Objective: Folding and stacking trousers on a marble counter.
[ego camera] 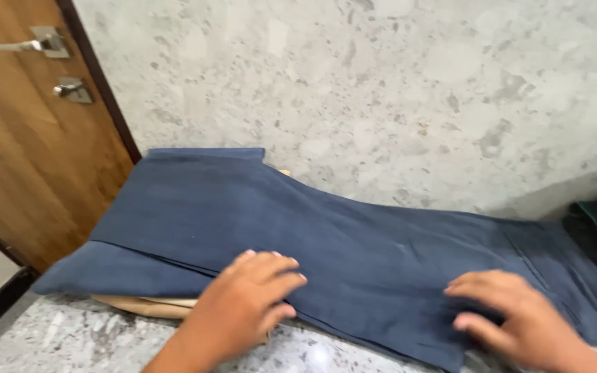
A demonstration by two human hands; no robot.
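One pair of dark blue trousers (354, 242) lay across the grey stone counter (70, 338), its legs reaching to 10 o'clock. Two hands pressed it flat: left hand (243, 304) and right hand (513, 318), fingers spread, gripping nothing. One tan garment (143, 305) lay beneath. Risk: the leg end overhanging at 9 o'clock might have slid and undone the fold.

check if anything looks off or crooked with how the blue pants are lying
The blue pants lie askew, slanting across the stone counter, with a tan cloth poking out underneath near the left hand. No damage shows.
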